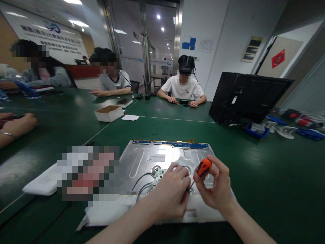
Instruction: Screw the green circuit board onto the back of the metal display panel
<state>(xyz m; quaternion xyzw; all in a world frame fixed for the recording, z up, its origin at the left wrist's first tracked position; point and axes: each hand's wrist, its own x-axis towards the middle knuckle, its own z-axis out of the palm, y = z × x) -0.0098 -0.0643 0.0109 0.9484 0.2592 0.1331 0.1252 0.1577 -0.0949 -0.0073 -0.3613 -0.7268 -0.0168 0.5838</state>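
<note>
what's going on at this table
A person is working over a metal panel lying on a green table. The right hand holds an orange screwdriver, its shaft slanting down toward the panel. The left hand is beside the shaft, partly hiding a small circuit board; whether it grasps anything is hidden. A co-worker sits across the table.
</note>
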